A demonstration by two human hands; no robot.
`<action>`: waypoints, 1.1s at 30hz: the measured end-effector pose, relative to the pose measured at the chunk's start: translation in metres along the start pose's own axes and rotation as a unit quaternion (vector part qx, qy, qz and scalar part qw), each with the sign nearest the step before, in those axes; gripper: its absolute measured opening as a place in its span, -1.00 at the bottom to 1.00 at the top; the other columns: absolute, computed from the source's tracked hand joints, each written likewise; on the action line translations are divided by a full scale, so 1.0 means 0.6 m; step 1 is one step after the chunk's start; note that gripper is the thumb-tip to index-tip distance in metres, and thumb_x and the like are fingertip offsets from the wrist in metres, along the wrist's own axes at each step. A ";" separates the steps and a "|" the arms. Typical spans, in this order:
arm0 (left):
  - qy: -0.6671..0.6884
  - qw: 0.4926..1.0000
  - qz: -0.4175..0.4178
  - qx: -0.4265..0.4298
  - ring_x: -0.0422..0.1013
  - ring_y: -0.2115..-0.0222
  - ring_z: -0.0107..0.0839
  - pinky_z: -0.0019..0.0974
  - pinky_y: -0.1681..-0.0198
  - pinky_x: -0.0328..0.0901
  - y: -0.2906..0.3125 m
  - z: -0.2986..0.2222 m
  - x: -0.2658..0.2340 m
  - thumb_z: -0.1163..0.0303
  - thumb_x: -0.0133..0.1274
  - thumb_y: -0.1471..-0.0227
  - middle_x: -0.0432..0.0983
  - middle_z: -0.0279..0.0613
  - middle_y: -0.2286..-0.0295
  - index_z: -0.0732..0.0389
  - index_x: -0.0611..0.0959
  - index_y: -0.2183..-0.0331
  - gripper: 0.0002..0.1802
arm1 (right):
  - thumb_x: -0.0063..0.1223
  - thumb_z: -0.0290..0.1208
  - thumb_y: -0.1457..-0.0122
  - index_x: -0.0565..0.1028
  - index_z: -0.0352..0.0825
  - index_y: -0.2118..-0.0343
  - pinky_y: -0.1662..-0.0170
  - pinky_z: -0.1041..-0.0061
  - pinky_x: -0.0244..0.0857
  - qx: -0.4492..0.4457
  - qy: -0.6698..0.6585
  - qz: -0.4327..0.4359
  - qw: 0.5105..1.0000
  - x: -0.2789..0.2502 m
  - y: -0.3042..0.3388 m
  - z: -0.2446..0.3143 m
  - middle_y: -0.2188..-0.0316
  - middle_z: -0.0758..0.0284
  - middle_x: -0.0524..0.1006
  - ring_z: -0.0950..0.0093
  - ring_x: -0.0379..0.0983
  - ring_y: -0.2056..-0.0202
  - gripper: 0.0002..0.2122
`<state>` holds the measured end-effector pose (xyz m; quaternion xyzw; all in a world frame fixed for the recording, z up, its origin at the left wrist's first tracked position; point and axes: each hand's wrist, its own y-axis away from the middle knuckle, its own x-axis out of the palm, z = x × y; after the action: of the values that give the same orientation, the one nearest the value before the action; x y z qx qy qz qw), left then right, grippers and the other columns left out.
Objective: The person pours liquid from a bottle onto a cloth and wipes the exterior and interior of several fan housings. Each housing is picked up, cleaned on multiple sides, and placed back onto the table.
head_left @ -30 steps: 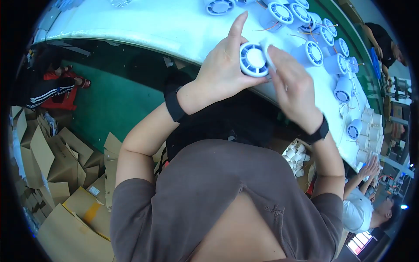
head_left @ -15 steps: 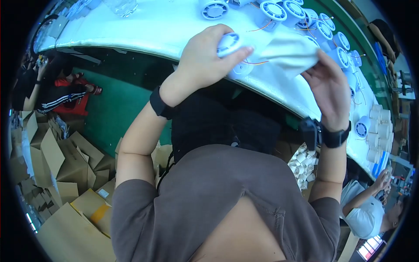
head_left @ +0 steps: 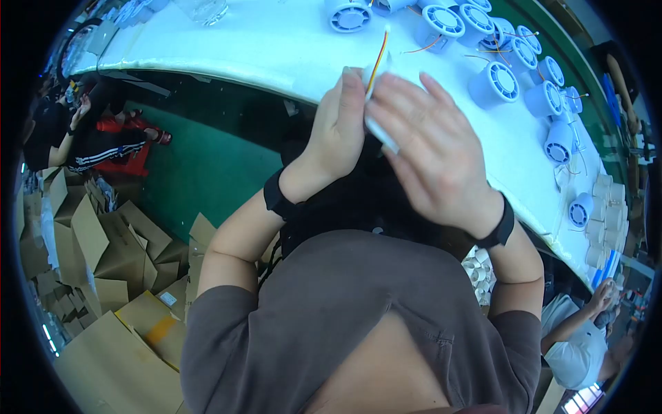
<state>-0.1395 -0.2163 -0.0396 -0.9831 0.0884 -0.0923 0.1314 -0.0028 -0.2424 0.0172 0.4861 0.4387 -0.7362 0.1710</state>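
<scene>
My left hand (head_left: 338, 134) is closed on a white part, apparently the round slotted unit, at the front edge of the table. My right hand (head_left: 445, 159), blurred by motion, meets it from the right, its fingers and thumb around the same part. Only a pale edge of this white cylindrical unit (head_left: 381, 134) shows between the hands; they cover the rest. Thin red and yellow wires (head_left: 378, 58) stick up from between the fingertips. The nearest similar unit, a white cylinder with a slotted round face (head_left: 495, 84), lies to the right of my hands.
Several more slotted cylinders (head_left: 441, 24) with wires lie across the white table (head_left: 262, 52). White rings (head_left: 601, 210) are stacked at its right end. Cardboard boxes (head_left: 114, 259) fill the floor at left. Other people sit at far left (head_left: 103, 148) and lower right (head_left: 576, 341).
My right hand has moved left to meet my left hand. The pale cloth-like sheet it held spread out no longer shows. The wires now point upward, and the unit is turned and mostly covered.
</scene>
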 end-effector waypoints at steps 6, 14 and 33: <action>-0.171 0.962 0.015 0.212 0.33 0.58 -0.26 -0.40 0.51 0.20 -0.002 -0.002 -0.017 -0.01 -0.42 0.01 0.36 -0.03 0.56 0.39 0.36 0.35 -0.41 | -0.12 -0.51 0.15 0.29 -0.49 0.19 0.13 0.41 0.14 0.211 -0.314 0.010 0.925 0.003 0.013 -0.022 0.21 0.09 0.33 0.22 0.26 0.16 -0.63; -0.203 0.961 0.011 0.186 0.33 0.59 -0.22 -0.41 0.53 0.20 -0.010 0.004 -0.021 -0.08 -0.43 0.04 0.35 -0.01 0.56 0.40 0.36 0.35 -0.35 | -0.38 -0.34 -0.10 0.25 -0.50 0.14 0.08 0.45 0.09 0.082 -0.115 -0.027 0.990 0.008 0.015 -0.009 0.21 0.05 0.32 0.30 0.26 0.14 -0.65; 0.258 0.933 0.132 -0.212 0.27 0.60 -0.68 -0.67 0.65 0.09 -0.023 0.002 -0.020 -0.11 -0.66 0.01 0.38 -0.33 0.53 0.19 0.38 0.25 -0.33 | -0.26 -0.51 -0.03 0.35 -0.45 0.31 0.21 0.49 0.18 0.072 -0.133 -0.116 0.982 -0.009 0.006 -0.046 0.32 0.21 0.39 0.45 0.32 0.28 -0.81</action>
<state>-0.1491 -0.2006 -0.0388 -0.9098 0.2657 -0.3039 -0.0969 0.0177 -0.2232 0.0164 0.3410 0.4108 -0.8389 0.1058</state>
